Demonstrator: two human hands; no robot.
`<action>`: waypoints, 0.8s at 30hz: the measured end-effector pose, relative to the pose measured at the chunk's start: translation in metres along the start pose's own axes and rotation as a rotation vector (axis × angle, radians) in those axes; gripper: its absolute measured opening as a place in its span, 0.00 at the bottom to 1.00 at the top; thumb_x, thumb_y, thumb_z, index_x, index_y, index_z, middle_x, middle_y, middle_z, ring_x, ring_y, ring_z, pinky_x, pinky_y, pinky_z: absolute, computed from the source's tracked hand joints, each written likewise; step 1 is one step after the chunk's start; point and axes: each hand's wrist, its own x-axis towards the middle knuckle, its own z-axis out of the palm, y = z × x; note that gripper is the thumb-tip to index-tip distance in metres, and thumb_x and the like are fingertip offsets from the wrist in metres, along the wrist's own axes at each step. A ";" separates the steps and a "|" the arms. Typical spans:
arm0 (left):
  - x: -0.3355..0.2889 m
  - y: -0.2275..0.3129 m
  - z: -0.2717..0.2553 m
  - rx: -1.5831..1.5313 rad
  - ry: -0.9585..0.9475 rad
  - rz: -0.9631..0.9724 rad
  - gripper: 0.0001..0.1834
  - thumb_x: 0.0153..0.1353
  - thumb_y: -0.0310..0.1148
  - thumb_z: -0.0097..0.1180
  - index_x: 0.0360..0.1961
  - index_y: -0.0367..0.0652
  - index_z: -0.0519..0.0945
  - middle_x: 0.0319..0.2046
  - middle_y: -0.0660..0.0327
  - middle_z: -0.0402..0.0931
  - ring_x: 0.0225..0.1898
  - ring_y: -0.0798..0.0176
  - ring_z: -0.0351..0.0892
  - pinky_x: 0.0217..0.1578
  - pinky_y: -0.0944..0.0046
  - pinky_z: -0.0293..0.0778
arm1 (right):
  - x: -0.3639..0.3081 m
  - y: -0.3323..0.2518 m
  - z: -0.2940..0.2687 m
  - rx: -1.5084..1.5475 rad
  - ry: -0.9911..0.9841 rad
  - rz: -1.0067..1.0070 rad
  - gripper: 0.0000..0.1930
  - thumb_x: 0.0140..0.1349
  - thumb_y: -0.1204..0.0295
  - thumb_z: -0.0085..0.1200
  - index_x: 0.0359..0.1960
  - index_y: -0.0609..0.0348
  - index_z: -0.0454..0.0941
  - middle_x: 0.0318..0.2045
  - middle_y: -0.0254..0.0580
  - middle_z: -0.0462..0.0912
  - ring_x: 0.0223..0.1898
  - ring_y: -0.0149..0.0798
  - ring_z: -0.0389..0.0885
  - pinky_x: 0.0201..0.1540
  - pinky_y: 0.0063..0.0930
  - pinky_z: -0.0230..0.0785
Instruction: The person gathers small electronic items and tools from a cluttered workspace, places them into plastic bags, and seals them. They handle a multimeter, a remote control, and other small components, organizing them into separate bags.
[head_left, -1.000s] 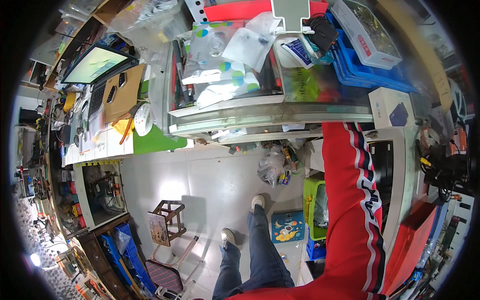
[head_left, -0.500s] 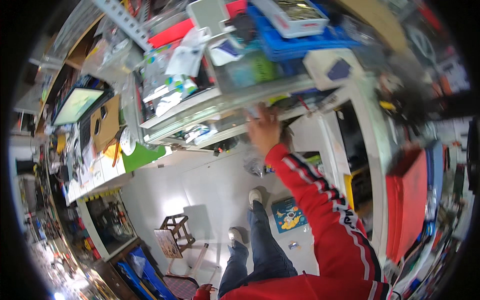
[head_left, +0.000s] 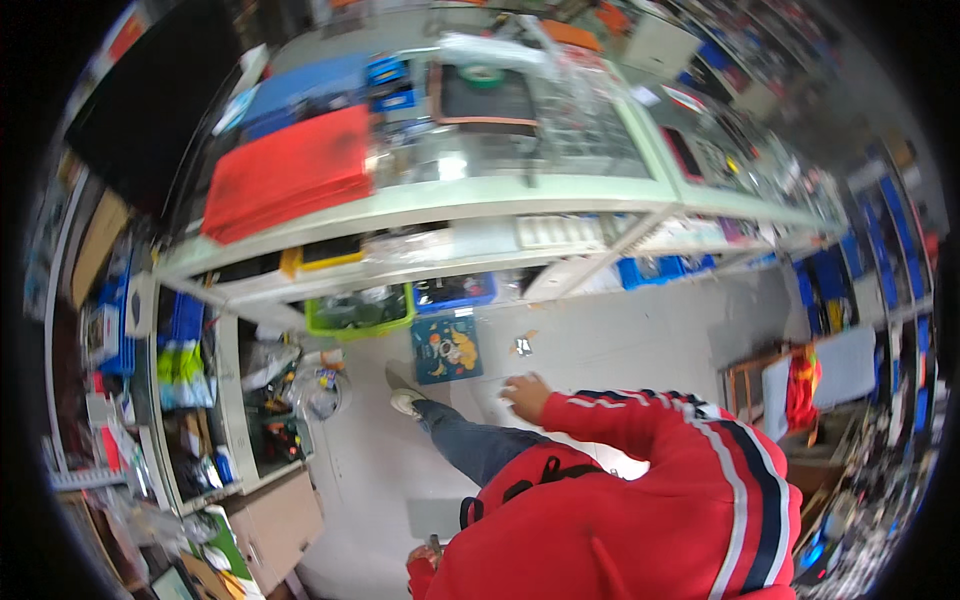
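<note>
My right hand [head_left: 525, 396] hangs over the floor in front of my body, its fingers curled. A small pale spot shows at the fingertips, too blurred to name. Low in the view, my left hand [head_left: 424, 554] is close to my body and partly covered by the red sleeve. Its fingers look closed around a small dark thing that I cannot make out. Beyond my right hand, a dark teal picture board [head_left: 447, 349] with an orange and white design lies on the floor. A small silvery packet [head_left: 523, 345] is beside it.
A long glass-topped counter [head_left: 500, 205] runs across ahead, with a red box [head_left: 290, 172] on it. Below stand a green bin [head_left: 360, 312] and a blue bin [head_left: 455, 290]. Filled shelves [head_left: 222, 400] are at left; a wooden chair [head_left: 752, 388] is at right.
The view has swung to the right, bringing the long counter in front. My right hand has drawn back from the glass counter's shelf to above the floor, near my body.
</note>
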 end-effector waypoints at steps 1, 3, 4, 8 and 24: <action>0.008 0.017 -0.003 0.016 0.023 0.041 0.09 0.51 0.31 0.46 0.29 0.35 0.71 0.21 0.56 0.71 0.22 0.61 0.70 0.21 0.64 0.68 | -0.037 0.030 -0.008 -0.019 -0.061 0.160 0.15 0.43 0.70 0.49 0.36 0.47 0.71 0.38 0.39 0.70 0.43 0.41 0.67 0.45 0.46 0.55; 0.023 0.055 -0.002 0.053 0.043 0.134 0.09 0.52 0.31 0.46 0.29 0.34 0.71 0.20 0.56 0.71 0.20 0.61 0.70 0.20 0.64 0.68 | -0.112 0.064 -0.019 0.006 -0.102 0.417 0.13 0.45 0.68 0.47 0.36 0.48 0.72 0.39 0.40 0.70 0.43 0.42 0.68 0.46 0.47 0.55; 0.032 0.076 0.001 0.078 0.041 0.187 0.09 0.52 0.31 0.46 0.29 0.34 0.71 0.20 0.56 0.71 0.20 0.61 0.70 0.19 0.64 0.68 | -0.144 0.075 -0.019 0.067 -0.087 0.509 0.13 0.45 0.68 0.47 0.36 0.48 0.72 0.38 0.40 0.71 0.43 0.43 0.68 0.46 0.46 0.56; 0.058 0.162 0.049 0.171 -0.111 0.402 0.12 0.53 0.34 0.46 0.32 0.34 0.70 0.24 0.56 0.72 0.21 0.62 0.71 0.21 0.66 0.69 | -0.217 0.090 -0.004 0.226 -0.049 0.755 0.13 0.45 0.65 0.48 0.36 0.46 0.72 0.36 0.40 0.73 0.42 0.41 0.69 0.45 0.43 0.58; -0.109 0.474 0.584 0.628 -0.114 1.624 0.09 0.47 0.33 0.53 0.30 0.42 0.74 0.25 0.56 0.70 0.26 0.58 0.70 0.28 0.65 0.67 | -0.433 0.373 -0.039 0.631 0.455 1.084 0.11 0.44 0.73 0.48 0.31 0.62 0.73 0.27 0.45 0.77 0.29 0.37 0.76 0.33 0.25 0.68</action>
